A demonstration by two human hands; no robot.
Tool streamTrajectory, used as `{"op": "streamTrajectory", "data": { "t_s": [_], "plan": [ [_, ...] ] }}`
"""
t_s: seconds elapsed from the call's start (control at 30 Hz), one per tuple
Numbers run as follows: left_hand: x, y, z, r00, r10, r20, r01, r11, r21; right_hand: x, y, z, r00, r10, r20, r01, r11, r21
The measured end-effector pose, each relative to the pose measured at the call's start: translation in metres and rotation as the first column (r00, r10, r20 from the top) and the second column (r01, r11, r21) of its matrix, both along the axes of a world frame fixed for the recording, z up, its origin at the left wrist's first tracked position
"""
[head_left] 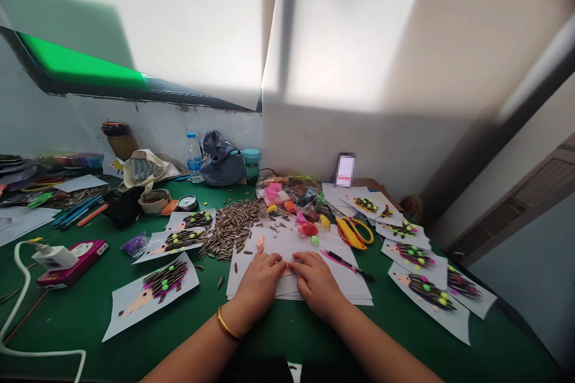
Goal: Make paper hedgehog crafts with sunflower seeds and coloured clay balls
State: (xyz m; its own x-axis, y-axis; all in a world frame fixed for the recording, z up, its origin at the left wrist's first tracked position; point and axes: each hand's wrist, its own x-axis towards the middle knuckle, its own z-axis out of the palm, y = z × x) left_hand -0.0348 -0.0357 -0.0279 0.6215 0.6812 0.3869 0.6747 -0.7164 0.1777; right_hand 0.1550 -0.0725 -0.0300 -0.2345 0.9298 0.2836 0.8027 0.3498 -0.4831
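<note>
My left hand (259,276) and my right hand (318,283) rest on stacked white paper (323,263), fingers bent inward and nearly meeting. Between their fingertips is a small flat piece of peach-coloured clay (286,271), pressed against the sheet and partly hidden. Just beyond my left fingers lies another peach lump (260,242). A pink-and-black pen (345,264) lies to the right of my right hand. Sunflower seeds (233,224) are heaped beyond my left hand. Bagged coloured clay (299,203) and a green ball (314,240) sit at the paper's far side.
Yellow-handled scissors (354,232) lie at the back right. Hedgehog cards with seed spines flank the paper, including a left card (155,290) and a right card (429,296). A power strip (74,263), a water bottle (193,158) and a propped phone (345,169) stand farther out.
</note>
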Motion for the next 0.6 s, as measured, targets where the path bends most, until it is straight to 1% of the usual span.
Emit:
{"op": "streamTrajectory", "data": {
  "t_s": [0.2, 0.43, 0.6],
  "plan": [
    [-0.0004, 0.0011, -0.0004, 1.0, -0.017, 0.017, 0.017, 1.0, 0.006, -0.0033, -0.0008, 0.0015, 0.999, -0.014, 0.031, 0.015, 1.0, -0.026],
    [-0.0001, 0.001, -0.0011, 1.0, -0.005, 0.016, 0.004, 1.0, 0.016, -0.0002, 0.0007, 0.0011, 1.0, -0.011, 0.007, 0.011, 1.0, -0.027],
    [-0.001, -0.0003, 0.0003, 1.0, -0.019, 0.008, 0.019, 1.0, 0.011, -0.0016, -0.0007, 0.0024, 0.999, -0.007, 0.044, 0.008, 1.0, -0.022]
  ]
}}
